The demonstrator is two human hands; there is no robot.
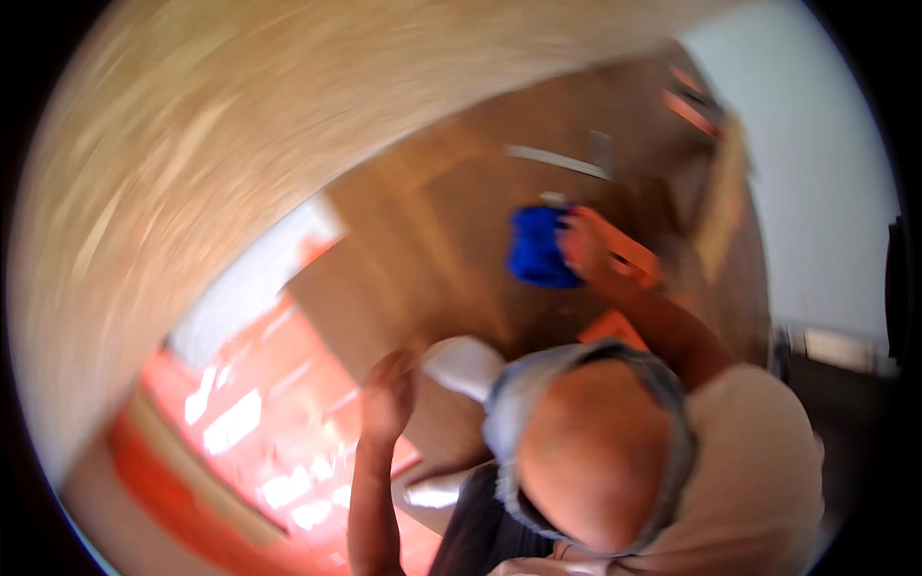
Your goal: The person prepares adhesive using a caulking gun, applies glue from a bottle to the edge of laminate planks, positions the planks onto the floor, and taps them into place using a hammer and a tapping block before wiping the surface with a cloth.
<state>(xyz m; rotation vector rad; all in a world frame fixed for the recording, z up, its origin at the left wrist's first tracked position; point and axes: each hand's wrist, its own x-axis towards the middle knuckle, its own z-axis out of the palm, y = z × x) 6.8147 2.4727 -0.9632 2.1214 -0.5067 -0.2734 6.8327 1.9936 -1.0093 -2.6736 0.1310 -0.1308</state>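
My own hands do not show. Another person (759, 432), in a light top and dark trousers, crouches below, a grey band (677, 422) around their head. Their right hand (584, 248) reaches to a bright blue bundle (541, 248), likely cloth, and an orange object (629, 257) beside it; blur hides which one it grips. That person's left hand (389, 384) is raised near a pale shoe (466, 365), with its fingers smeared by motion.
A large wood-grained surface (288, 106) fills the upper left, close and blurred. Shiny red sheeting (279, 413) lies on the left. On the brown floor (413, 230) are a pale strip (557, 159) and another orange piece (615, 329). A white wall (816, 173) rises at right.
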